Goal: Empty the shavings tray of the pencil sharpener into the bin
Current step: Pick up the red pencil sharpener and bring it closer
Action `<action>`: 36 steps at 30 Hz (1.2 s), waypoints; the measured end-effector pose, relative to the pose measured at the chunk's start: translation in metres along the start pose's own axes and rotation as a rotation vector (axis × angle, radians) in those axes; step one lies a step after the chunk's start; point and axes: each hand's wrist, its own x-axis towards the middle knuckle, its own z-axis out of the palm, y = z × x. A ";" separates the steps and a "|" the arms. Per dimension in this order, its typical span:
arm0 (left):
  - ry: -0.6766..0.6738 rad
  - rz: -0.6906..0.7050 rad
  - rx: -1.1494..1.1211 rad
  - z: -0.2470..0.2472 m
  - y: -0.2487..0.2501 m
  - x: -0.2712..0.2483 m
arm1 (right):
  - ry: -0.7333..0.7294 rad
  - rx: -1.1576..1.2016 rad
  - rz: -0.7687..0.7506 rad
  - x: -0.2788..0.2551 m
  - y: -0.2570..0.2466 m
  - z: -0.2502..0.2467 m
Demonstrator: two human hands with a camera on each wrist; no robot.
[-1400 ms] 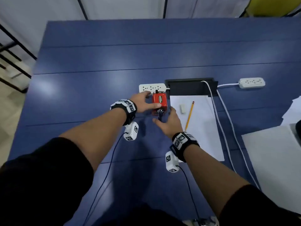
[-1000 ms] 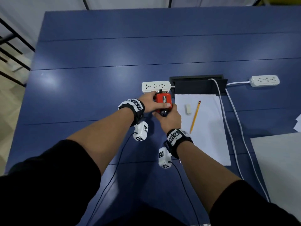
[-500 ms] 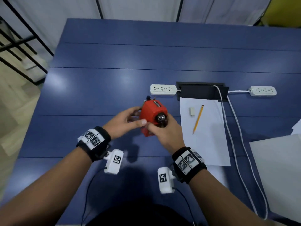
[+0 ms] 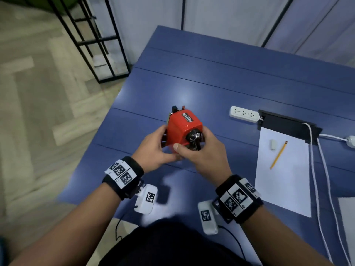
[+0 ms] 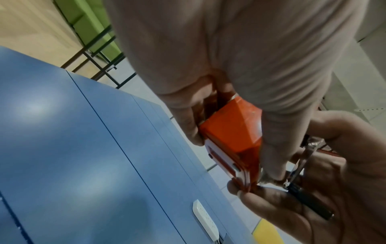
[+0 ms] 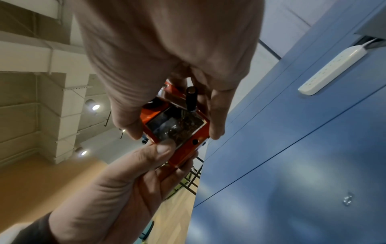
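Both my hands hold the red pencil sharpener in the air over the left part of the blue table. My left hand grips its left side and base. In the right wrist view the left thumb presses on the clear shavings tray, where brown shavings show. My right hand grips the crank end, fingers either side of the body. The black crank handle lies against the right palm. In the left wrist view the sharpener sits between the left fingers. No bin is in view.
To the right lie a white power strip, a black cable hatch, and a paper sheet with a pencil and an eraser. White cables run down the right. A black metal rack stands on the floor, left.
Both hands closed on the sharpener beside the power strip, lifted it off the table and brought it toward me and to the left. The head view swung left toward the table's edge.
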 end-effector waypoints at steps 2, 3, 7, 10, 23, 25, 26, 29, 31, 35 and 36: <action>0.019 0.003 -0.013 -0.012 -0.004 -0.005 | -0.011 -0.015 -0.023 -0.001 -0.006 0.011; 0.022 0.003 -0.021 -0.017 -0.006 -0.007 | -0.019 -0.019 -0.030 -0.001 -0.008 0.015; 0.042 0.007 -0.015 -0.029 -0.008 -0.012 | -0.065 -0.010 -0.058 -0.002 -0.012 0.023; 0.108 0.042 0.040 -0.029 -0.004 -0.016 | -0.125 -0.009 -0.074 0.000 -0.009 0.023; 0.158 0.085 -0.023 -0.018 0.004 -0.017 | -0.273 0.301 -0.064 0.022 0.003 -0.002; 0.099 0.048 -0.113 -0.022 0.002 -0.015 | -0.295 0.333 -0.057 0.023 0.007 -0.008; 0.086 0.037 -0.139 -0.023 0.001 -0.014 | -0.304 0.349 -0.051 0.023 0.009 -0.010; 0.055 0.049 -0.100 -0.023 0.003 -0.011 | -0.325 0.384 -0.027 0.023 0.013 -0.015; 0.038 0.079 -0.027 -0.023 0.006 -0.010 | -0.343 0.381 -0.019 0.022 0.013 -0.018; 0.060 0.103 0.112 -0.019 0.012 -0.011 | -0.379 0.381 -0.022 0.020 0.016 -0.023; 0.075 0.111 0.149 -0.018 0.013 -0.011 | -0.391 0.371 -0.022 0.020 0.016 -0.024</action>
